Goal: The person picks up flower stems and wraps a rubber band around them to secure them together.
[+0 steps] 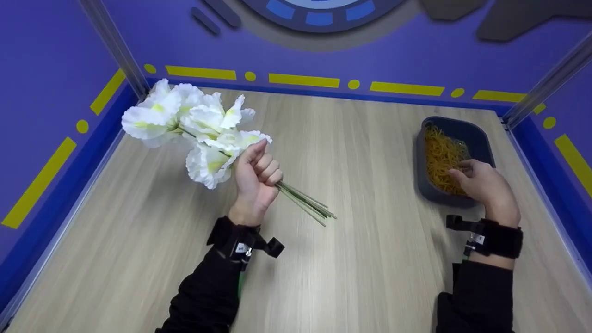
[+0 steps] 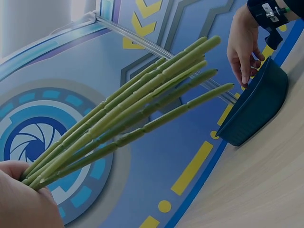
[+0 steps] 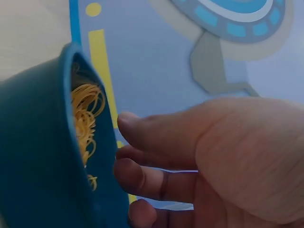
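A bunch of white artificial flowers [image 1: 208, 115] with yellow-green centres is gripped by my left hand [image 1: 254, 185], whose fingers curl round the stems. The green stem ends [image 2: 137, 109] stick out past that hand toward the lower right in the head view. Above a dark blue-grey box [image 1: 428, 196] at the right, my right hand [image 1: 492, 192] reaches over the near rim. Yellow rubber bands [image 1: 441, 157] lie loose in a heap inside. In the right wrist view the fingers [image 3: 156, 130] are loosely bent, and nothing shows between thumb and fingertips.
The wooden tabletop [image 1: 360, 259] stretches between the two hands. Blue-purple panels [image 1: 305, 60] with yellow dashes wall in the back and both sides. Metal posts [image 1: 115, 44] stand at the back corners.
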